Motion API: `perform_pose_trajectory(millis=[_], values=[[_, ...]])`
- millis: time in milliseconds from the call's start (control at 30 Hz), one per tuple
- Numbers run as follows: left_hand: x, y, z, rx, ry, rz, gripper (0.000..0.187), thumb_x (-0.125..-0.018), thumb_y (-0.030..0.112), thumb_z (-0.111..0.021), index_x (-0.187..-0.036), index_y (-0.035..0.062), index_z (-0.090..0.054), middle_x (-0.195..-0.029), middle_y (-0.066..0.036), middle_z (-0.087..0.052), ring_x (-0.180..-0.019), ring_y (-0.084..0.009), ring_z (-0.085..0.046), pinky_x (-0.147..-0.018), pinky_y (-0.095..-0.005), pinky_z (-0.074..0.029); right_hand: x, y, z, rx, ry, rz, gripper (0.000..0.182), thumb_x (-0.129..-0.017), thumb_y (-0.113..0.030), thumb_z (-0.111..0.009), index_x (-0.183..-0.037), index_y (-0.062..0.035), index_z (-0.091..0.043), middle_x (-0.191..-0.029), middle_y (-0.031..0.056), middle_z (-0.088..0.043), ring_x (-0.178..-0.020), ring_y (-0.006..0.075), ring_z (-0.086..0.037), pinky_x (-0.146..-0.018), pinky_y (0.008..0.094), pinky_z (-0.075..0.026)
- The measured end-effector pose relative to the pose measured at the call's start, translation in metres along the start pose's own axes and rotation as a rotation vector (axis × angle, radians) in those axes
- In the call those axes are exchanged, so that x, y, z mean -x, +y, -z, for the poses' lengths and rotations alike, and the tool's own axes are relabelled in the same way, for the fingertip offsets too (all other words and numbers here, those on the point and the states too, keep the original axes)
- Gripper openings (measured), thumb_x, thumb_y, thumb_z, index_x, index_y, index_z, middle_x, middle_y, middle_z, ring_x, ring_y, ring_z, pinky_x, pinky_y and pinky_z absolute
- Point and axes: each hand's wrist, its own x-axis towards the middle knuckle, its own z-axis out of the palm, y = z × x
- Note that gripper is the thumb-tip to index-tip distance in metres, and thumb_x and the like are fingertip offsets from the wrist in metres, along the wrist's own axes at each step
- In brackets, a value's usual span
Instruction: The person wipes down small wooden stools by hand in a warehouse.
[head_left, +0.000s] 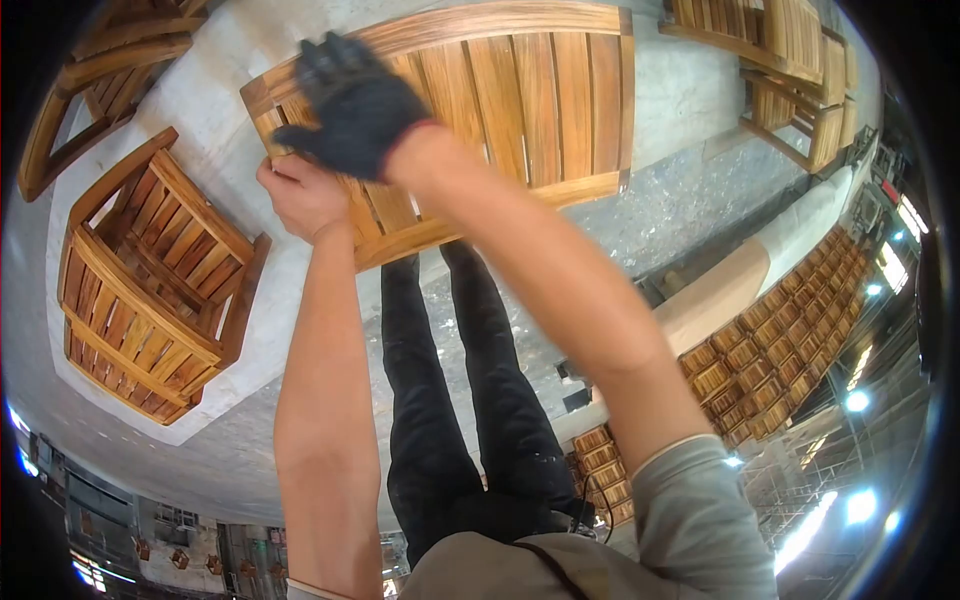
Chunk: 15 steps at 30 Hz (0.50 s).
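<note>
We are holding our gloved right hand (360, 108) open over the left part of the slatted wooden panel (541, 95) before us; our bare left hand (308, 197) is curling at its left end, its grip unclear.

- Panel (540, 95): smooth wood, softly glossy
- Chair (145, 298): smooth wood, slight sheen
- Glove (365, 110): matt, material unclear
- Floor (680, 190): rough-looking, speckled
- Trousers (420, 400): matt cloth
- Shirt (690, 500): matt, creased cloth
</note>
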Motion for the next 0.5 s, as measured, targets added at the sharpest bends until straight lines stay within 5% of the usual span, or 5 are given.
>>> perform_pose_trajectory(millis=[100, 200, 333, 433, 500], values=[[-0.006, 0.005, 0.0, 0.033, -0.062, 0.146, 0.048, -0.105, 0.042, -0.033, -0.131, 0.0091, -0.056, -0.117, -0.022, -0.072, -0.109, -0.0467, -0.065, -0.092, -0.0558, -0.049, 0.04, 0.081, 0.048, 0.168, 0.045, -0.019, 0.09, -0.094, -0.061, -0.062, -0.153, 0.0042, -0.041, -0.159, 0.024, -0.042, -0.15, 0.0385, -0.034, -0.126, 0.046, -0.023], [-0.004, 0.003, 0.0, 0.066, -0.039, 0.136, 0.053, -0.104, 0.048, -0.029, -0.132, 0.0116, -0.056, -0.121, -0.027, -0.07, -0.112, -0.0508, -0.063, -0.094, -0.0575, -0.048, 0.077, 0.173, 0.104, 0.377, 0.06, -0.359, 0.088, -0.092, -0.057, -0.066, -0.145, 0.0101, -0.048, -0.147, 0.0301, -0.052, -0.141, 0.043, -0.045, -0.123, 0.0454, -0.029], [-0.002, 0.005, 0.003, 0.045, -0.041, 0.153, 0.054, -0.104, 0.048, -0.029, -0.134, 0.0115, -0.055, -0.121, -0.026, -0.07, -0.112, -0.0511, -0.062, -0.095, -0.057, -0.047, 0.133, 0.317, 0.141, 0.342, -0.29, -1.089, 0.102, -0.099, -0.077, -0.018, -0.148, 0.0065, -0.049, -0.157, 0.0299, -0.042, -0.146, 0.0489, -0.039, -0.121, 0.0521, -0.032], [-0.004, 0.008, 0.002, 0.034, -0.061, 0.124, 0.055, -0.104, 0.048, -0.028, -0.135, 0.0101, -0.055, -0.123, -0.026, -0.069, -0.113, -0.0509, -0.062, -0.096, -0.0565, -0.047, 0.166, 0.299, 0.146, 0.57, -0.012, -0.834, 0.056, -0.111, -0.046, -0.021, -0.14, -0.0099, -0.054, -0.127, 0.0283, -0.066, -0.113, 0.0472, -0.064, -0.1, 0.0542, -0.05], [0.004, 0.004, 0.004, 0.034, -0.072, 0.128, 0.057, -0.104, 0.048, -0.028, -0.136, 0.0089, -0.054, -0.126, -0.027, -0.068, -0.114, -0.0506, -0.062, -0.097, -0.0562, -0.047, 0.176, 0.217, 0.144, 0.393, 0.189, -0.766, 0.034, -0.105, -0.03, -0.045, -0.124, -0.0071, -0.063, -0.13, 0.0272, -0.063, -0.114, 0.0462, -0.063, -0.094, 0.052, -0.055]])
